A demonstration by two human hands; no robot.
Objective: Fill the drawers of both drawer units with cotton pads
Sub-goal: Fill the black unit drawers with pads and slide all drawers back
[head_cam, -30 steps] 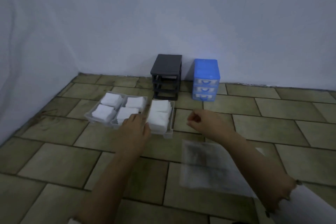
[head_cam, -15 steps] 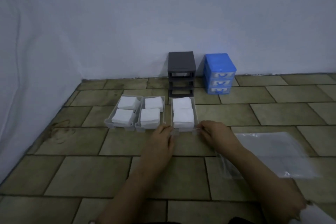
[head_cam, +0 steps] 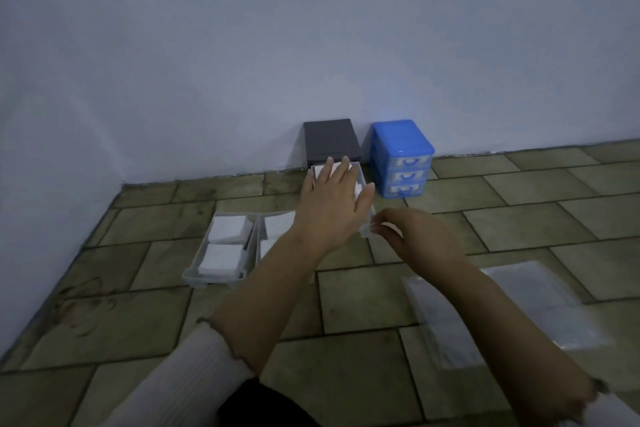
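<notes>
A person sits on a tiled floor (head_cam: 138,322) facing a pale wall (head_cam: 311,28). Two small drawer units stand side by side against that wall. The dark drawer unit (head_cam: 330,139) is on the left and the blue drawer unit (head_cam: 401,156) is just beside it on the right. The blue one shows three clear drawers, all pushed in. A clear drawer (head_cam: 363,184) full of white cotton pads (head_cam: 320,170) sits at the front of the dark unit, with its far end at the unit's opening. The left hand (head_cam: 332,204) lies flat over the pads in this drawer, with its fingers straight and spread, pressing down and not gripping anything. The right hand (head_cam: 405,232) is at the near right corner of the drawer, and its curled fingers pinch that corner. Two more drawers lie on the floor to the left, touching each other. The far left drawer (head_cam: 197,270) holds two stacks of white pads, one behind the other. The drawer next to it (head_cam: 258,236) also holds white pads, but the left arm hides part of it. A see-through plastic bag (head_cam: 502,308) lies flat on the floor to the right, under the right arm. A white sleeve (head_cam: 180,374) covers the left arm near the elbow.
</notes>
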